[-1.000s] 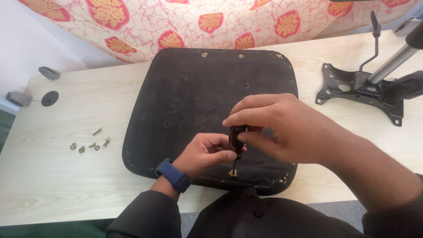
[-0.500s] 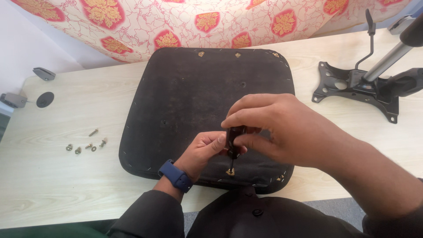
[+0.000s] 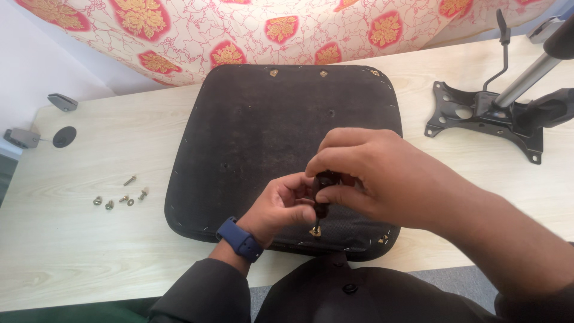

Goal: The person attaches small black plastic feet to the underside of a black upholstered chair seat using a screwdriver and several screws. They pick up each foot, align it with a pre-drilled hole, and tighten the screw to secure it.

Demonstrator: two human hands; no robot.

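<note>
**Screwdriver held upright over a bolt at the seat's near edge**

A black seat pad (image 3: 269, 137) is laid underside up on a pale wooden table (image 3: 78, 239). Near its front edge, a short dark screwdriver (image 3: 323, 194) is held upright, its tip set on a brass bolt (image 3: 314, 231) in the pad. The handle is gripped from above by the right hand (image 3: 382, 173), with thumb and fingers closed around it. The lower part of the tool is pinched by the fingertips of the left hand (image 3: 281, 206), which is curled shut beside the shaft and rests on the pad. A blue watch (image 3: 240, 238) is worn on the left wrist.

To the left of the pad, well apart from the hands, a small group of loose bolts (image 3: 122, 194) is scattered on the table. Further left, at the table's edge, two grey brackets (image 3: 62, 101) and a dark round cap (image 3: 64, 136) are seen. To the right of the pad, a black metal chair mechanism (image 3: 484, 116) with a silver column lies on the table. A floral cloth (image 3: 269, 30) is draped behind the table's far edge.
</note>
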